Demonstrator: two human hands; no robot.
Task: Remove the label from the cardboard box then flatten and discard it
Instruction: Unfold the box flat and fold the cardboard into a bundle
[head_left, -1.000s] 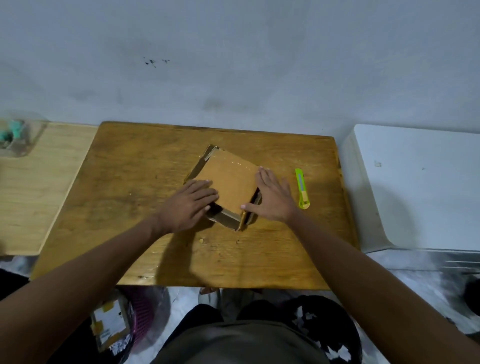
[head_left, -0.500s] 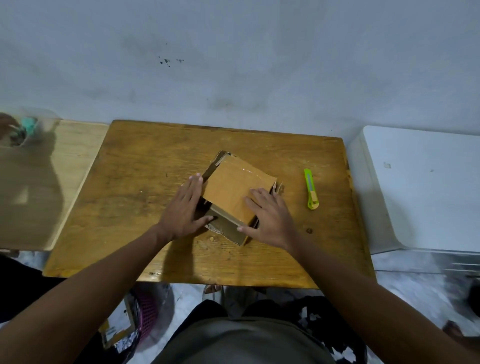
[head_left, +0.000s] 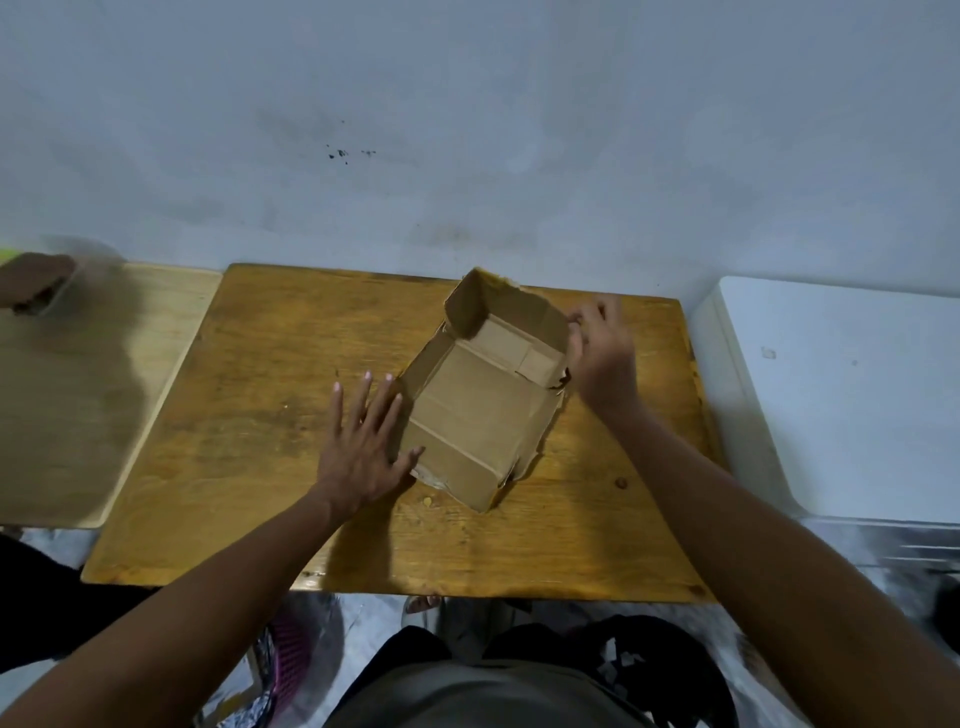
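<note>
The cardboard box (head_left: 480, 400) lies opened out on the wooden tabletop (head_left: 260, 415) between the two hands, its inside facing up, the far walls upright and the near panels spread almost flat. The left hand (head_left: 363, 441) lies beside the box's left edge with fingers straight and spread, its thumb touching the near-left panel. The right hand (head_left: 602, 353) is at the box's far-right wall with fingers curled at the wall's rim (motion blur makes it hard to tell whether they truly pinch the cardboard).

No label can be made out on the surfaces that show, and the underside of the box is hidden. To the far left of the left hand, a blurred dark shape (head_left: 36, 283) sits on a paler board (head_left: 78, 415), too smeared to name.

Half a second ago the box was a closed, squashed bundle pressed under both hands, and a green cutter lay right of the right hand; now the box is open and the cutter is out of sight.
</note>
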